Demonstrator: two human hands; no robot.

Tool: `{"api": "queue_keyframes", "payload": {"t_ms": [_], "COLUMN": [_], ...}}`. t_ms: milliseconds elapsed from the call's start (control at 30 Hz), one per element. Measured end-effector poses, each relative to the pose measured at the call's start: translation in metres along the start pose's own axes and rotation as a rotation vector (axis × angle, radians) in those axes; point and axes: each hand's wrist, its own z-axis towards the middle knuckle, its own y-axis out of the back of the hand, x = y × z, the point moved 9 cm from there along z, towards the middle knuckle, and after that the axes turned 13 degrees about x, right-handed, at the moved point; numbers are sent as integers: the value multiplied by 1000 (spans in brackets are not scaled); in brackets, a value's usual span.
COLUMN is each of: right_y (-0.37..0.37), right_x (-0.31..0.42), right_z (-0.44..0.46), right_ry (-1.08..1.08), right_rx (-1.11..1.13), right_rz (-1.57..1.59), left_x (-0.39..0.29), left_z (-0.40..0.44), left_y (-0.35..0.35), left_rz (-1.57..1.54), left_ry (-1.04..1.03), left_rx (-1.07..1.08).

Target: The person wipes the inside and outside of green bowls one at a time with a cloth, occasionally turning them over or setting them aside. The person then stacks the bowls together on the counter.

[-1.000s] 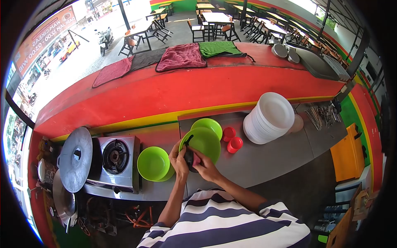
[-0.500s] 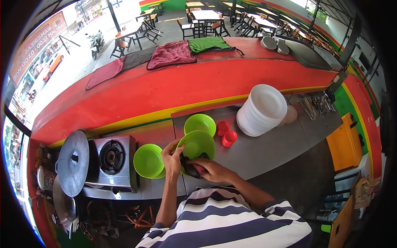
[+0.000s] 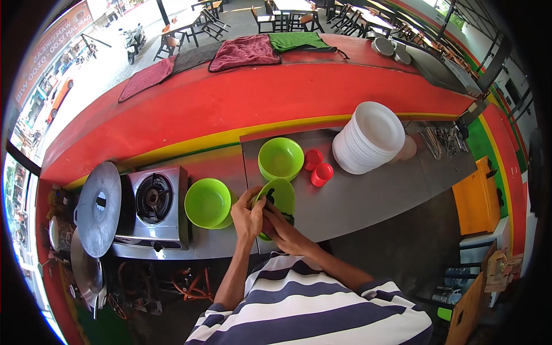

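Note:
A green bowl (image 3: 283,194), tilted on its side, is held close to my body by both hands. My left hand (image 3: 247,217) is closed on the bowl's left rim. My right hand (image 3: 283,231) is closed on a dark cloth (image 3: 270,195), pressed at the bowl's near side; part of the cloth shows inside the bowl. Beyond the held bowl stand stacked green bowls (image 3: 280,156), and left of my left hand are more green bowls (image 3: 207,201). Two red cups (image 3: 322,173) stand right of the far stack.
A tall stack of white plates (image 3: 368,138) stands at the right of the metal counter (image 3: 351,198), with cutlery (image 3: 443,140) beyond. On the left are a gas stove (image 3: 154,198) and a large metal lid (image 3: 99,208). Cloths (image 3: 245,52) lie on the red ledge (image 3: 230,100).
The held bowl has turned more onto its side, and my right hand with the cloth has moved in closer to my left hand. The camera view has shifted.

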Motion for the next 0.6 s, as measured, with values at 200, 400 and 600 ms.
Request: {"api": "queue_keyframes", "payload": {"t_ms": [200,400,600], "right_y": [-9,3,16], "right_x": [-5,25,5], "right_z": [-1,-14,-23], "right_ry": [25,1,77], "right_rx": [38,243,151], "right_rz": [492,-145,-426], "left_x": [22,30,22], "left_z": [-11,-5,-1], "left_y": [8,26,19], "left_rz": [-191,-257,-366], "left_ry": [65,81,94], "left_rx": [-51,-6,55]}}
